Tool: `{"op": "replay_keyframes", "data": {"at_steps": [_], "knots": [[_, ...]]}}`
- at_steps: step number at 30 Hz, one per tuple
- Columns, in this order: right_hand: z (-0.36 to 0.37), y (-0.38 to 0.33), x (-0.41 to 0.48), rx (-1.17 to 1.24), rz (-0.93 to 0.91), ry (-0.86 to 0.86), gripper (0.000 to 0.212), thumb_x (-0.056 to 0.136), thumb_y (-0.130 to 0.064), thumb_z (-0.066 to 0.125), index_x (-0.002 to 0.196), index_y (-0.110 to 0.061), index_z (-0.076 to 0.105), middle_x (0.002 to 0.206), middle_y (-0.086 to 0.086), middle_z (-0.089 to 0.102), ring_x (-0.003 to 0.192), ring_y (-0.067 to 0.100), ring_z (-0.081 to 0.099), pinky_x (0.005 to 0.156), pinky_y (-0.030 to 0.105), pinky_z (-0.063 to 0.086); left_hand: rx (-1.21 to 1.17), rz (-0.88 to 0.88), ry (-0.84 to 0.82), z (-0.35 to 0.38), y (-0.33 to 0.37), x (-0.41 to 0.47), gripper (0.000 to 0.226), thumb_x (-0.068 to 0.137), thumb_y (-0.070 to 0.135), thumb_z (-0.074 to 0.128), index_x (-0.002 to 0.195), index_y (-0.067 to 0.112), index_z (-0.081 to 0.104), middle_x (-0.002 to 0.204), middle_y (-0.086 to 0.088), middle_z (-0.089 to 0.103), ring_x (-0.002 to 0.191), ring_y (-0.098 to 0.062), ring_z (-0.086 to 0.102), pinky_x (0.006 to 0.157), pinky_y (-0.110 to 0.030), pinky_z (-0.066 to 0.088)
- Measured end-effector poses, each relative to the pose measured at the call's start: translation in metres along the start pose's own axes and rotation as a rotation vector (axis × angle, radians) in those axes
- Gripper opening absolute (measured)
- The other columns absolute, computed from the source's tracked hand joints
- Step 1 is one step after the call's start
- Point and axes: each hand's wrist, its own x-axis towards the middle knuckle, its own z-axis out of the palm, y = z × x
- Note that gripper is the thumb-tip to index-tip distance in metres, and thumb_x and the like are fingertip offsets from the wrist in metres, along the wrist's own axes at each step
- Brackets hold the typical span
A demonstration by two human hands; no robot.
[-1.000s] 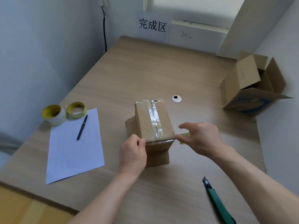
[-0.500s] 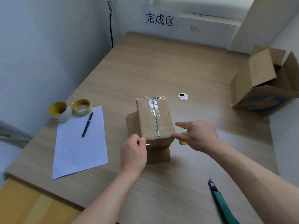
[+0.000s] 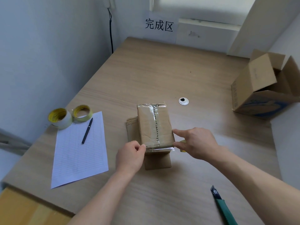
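Note:
A small brown cardboard box (image 3: 152, 124) stands mid-table, its top seam covered by clear tape. A strip of clear tape (image 3: 159, 149) runs across its near top edge. My left hand (image 3: 129, 157) pinches the strip's left end at the box's near left corner. At the near right corner, my right hand (image 3: 198, 143) grips a yellow-cored tape roll (image 3: 183, 141), mostly hidden under the palm. Its forefinger lies against the box's right side.
Flat cardboard (image 3: 157, 161) lies under the box. At the left are two tape rolls (image 3: 59, 117), lined paper (image 3: 78, 153) and a pen (image 3: 87, 133). A green utility knife (image 3: 223, 208) lies near right, with an open carton (image 3: 259, 88) at the far right.
My right hand with the roll has moved left, up to the box's right corner, so the stretched tape is shorter. My left hand keeps its pinch. The view shifted slightly.

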Motion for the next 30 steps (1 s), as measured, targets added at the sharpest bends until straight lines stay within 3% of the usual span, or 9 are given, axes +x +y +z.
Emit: {"op": "replay_keyframes", "data": {"at_steps": [3, 6, 8, 11, 15, 19, 23, 26, 30], "knots": [[0.006, 0.004, 0.003, -0.013, -0.008, 0.034, 0.051, 0.095, -0.064, 0.041, 0.142, -0.043, 0.039, 0.094, -0.015, 0.074, 0.097, 0.02, 0.062, 0.071, 0.032, 0.05, 0.209, -0.008, -0.028, -0.019, -0.003, 0.014, 0.048, 0.077, 0.06, 0.07, 0.1, 0.02, 0.057, 0.102, 0.003, 0.061, 0.098, -0.02, 0.057, 0.079, -0.037, 0.049], [0.011, 0.002, 0.001, -0.037, -0.027, 0.071, 0.051, 0.095, -0.064, 0.041, 0.141, -0.043, 0.041, 0.096, -0.003, 0.072, 0.095, 0.026, 0.063, 0.066, 0.034, 0.044, 0.446, 0.438, -0.097, -0.032, 0.012, 0.033, 0.086, 0.074, 0.044, 0.075, 0.146, 0.028, 0.032, 0.154, 0.002, 0.025, 0.143, -0.027, 0.022, 0.112, -0.044, 0.032], [0.011, -0.002, -0.001, -0.047, -0.042, 0.09, 0.05, 0.096, -0.064, 0.041, 0.141, -0.043, 0.041, 0.097, 0.001, 0.071, 0.094, 0.028, 0.063, 0.063, 0.035, 0.04, 0.62, 0.73, -0.282, -0.029, 0.037, 0.044, 0.095, 0.077, 0.032, 0.07, 0.154, 0.037, 0.015, 0.164, 0.008, -0.005, 0.151, -0.026, -0.009, 0.12, -0.045, 0.012], [0.016, -0.003, 0.0, -0.076, -0.063, 0.12, 0.05, 0.096, -0.064, 0.038, 0.14, -0.041, 0.042, 0.097, 0.002, 0.071, 0.093, 0.029, 0.065, 0.061, 0.034, 0.036, 0.769, 0.94, -0.468, -0.008, 0.064, 0.058, 0.09, 0.083, 0.047, 0.064, 0.154, 0.039, 0.011, 0.165, 0.011, -0.008, 0.15, -0.024, -0.019, 0.118, -0.05, 0.003], [0.026, 0.0, -0.002, -0.103, -0.059, 0.137, 0.057, 0.094, -0.068, 0.038, 0.142, -0.037, 0.037, 0.101, 0.003, 0.071, 0.094, 0.03, 0.065, 0.061, 0.033, 0.033, 0.852, 0.973, -0.504, 0.016, 0.069, 0.068, 0.086, 0.087, 0.051, 0.059, 0.155, 0.032, 0.009, 0.16, 0.009, 0.02, 0.152, -0.019, -0.009, 0.118, -0.055, 0.0], [0.028, 0.016, -0.012, 0.149, -0.025, -0.002, 0.051, 0.09, -0.061, 0.055, 0.135, -0.037, 0.052, 0.104, 0.003, 0.07, 0.099, 0.026, 0.061, 0.076, 0.032, 0.038, 0.83, 0.994, -0.477, 0.024, 0.069, 0.074, 0.085, 0.083, 0.042, 0.062, 0.153, 0.027, 0.015, 0.142, 0.005, 0.039, 0.147, -0.013, 0.011, 0.114, -0.061, 0.009], [0.023, 0.038, -0.014, 0.442, 0.027, -0.191, 0.026, 0.088, -0.043, 0.066, 0.106, -0.026, 0.067, 0.09, 0.0, 0.06, 0.088, 0.023, 0.056, 0.076, 0.033, 0.044, 0.759, 0.979, -0.456, 0.031, 0.077, 0.07, 0.084, 0.082, 0.054, 0.066, 0.15, 0.026, 0.025, 0.13, 0.009, 0.05, 0.134, -0.011, 0.033, 0.113, -0.06, 0.012], [0.015, 0.042, -0.003, 0.294, -0.008, -0.188, 0.012, 0.086, -0.041, 0.062, 0.091, -0.031, 0.064, 0.081, -0.001, 0.054, 0.083, 0.024, 0.054, 0.067, 0.033, 0.041, 0.731, 0.959, -0.451, 0.036, 0.083, 0.066, 0.08, 0.08, 0.057, 0.067, 0.146, 0.028, 0.033, 0.109, 0.012, 0.055, 0.125, -0.012, 0.042, 0.115, -0.057, 0.01], [0.007, 0.037, 0.014, 0.002, -0.111, -0.073, 0.014, 0.09, -0.036, 0.051, 0.093, -0.031, 0.063, 0.074, -0.004, 0.045, 0.086, 0.021, 0.047, 0.075, 0.035, 0.037, 0.669, 0.927, -0.431, 0.043, 0.083, 0.057, 0.063, 0.076, 0.049, 0.068, 0.132, 0.029, 0.046, 0.084, 0.015, 0.048, 0.107, -0.015, 0.05, 0.117, -0.05, 0.009]]}}
